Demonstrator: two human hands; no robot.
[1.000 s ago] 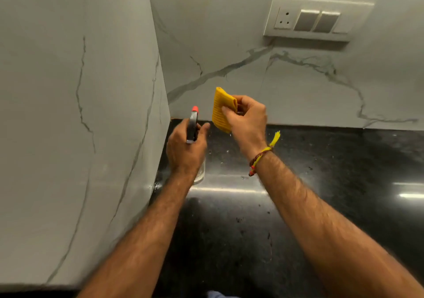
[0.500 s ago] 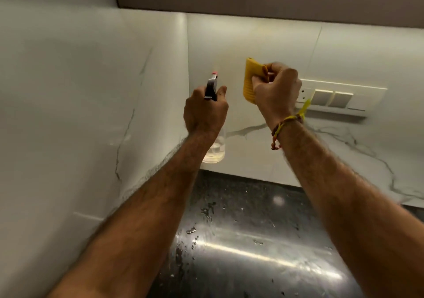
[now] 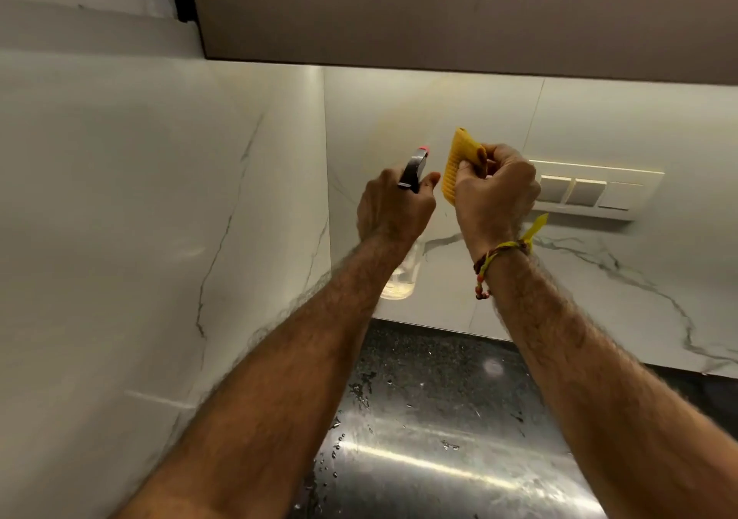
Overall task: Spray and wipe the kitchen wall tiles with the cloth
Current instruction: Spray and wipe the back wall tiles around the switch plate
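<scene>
Fingers of the left hand (image 3: pixel 393 209) wrap the spray bottle (image 3: pixel 403 275), nozzle aimed at the wall tiles (image 3: pixel 399 119), while the right hand (image 3: pixel 495 191) pinches the folded cloth (image 3: pixel 459 167) ready to wipe.

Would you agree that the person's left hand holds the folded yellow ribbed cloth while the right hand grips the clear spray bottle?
Not quite: the head view shows them swapped. The left hand grips the clear spray bottle, and the right hand holds the folded yellow ribbed cloth.

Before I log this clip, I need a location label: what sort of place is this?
Most likely a home kitchen corner. Marble-look wall tiles meet a black stone counter beaded with water, a cabinet hangs overhead, and a switch plate sits on the back wall.
</scene>
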